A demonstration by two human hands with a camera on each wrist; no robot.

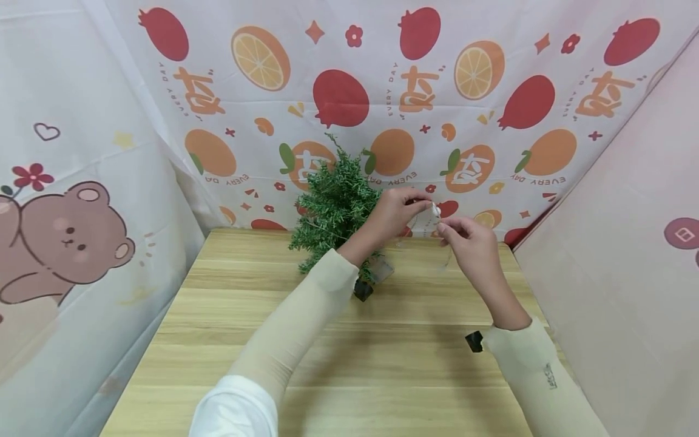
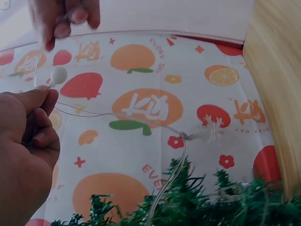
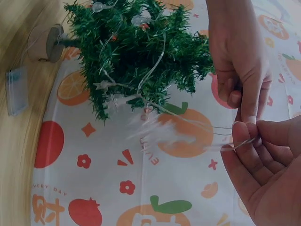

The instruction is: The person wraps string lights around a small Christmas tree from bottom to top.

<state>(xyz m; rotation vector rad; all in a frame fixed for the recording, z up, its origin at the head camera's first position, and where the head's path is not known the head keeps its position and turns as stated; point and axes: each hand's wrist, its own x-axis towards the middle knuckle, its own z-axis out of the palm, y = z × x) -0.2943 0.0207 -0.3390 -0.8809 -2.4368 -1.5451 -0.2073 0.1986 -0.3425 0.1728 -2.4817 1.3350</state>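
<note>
A small green artificial Christmas tree (image 1: 340,200) stands at the back of the table, with a string of fairy lights (image 2: 117,114) running off it. Thumb and fingertips of my left hand (image 1: 401,206) pinch the thin wire right by a white round bulb (image 2: 59,75). Just to the right, my right hand (image 1: 474,243) pinches the same string between thumb and fingers, and a length of wire hangs below it. A clear snowflake-shaped light (image 2: 214,128) dangles from the stretch between tree and hands. A star-shaped light (image 3: 102,86) lies against the branches.
The tree's round wooden base (image 3: 51,43) rests on the wooden table (image 1: 246,340). Beside it lies a clear battery box (image 3: 17,92). A black object (image 1: 474,341) sits near my right sleeve. Fruit-printed cloth (image 1: 338,54) hangs behind the table, and more cloth flanks both sides.
</note>
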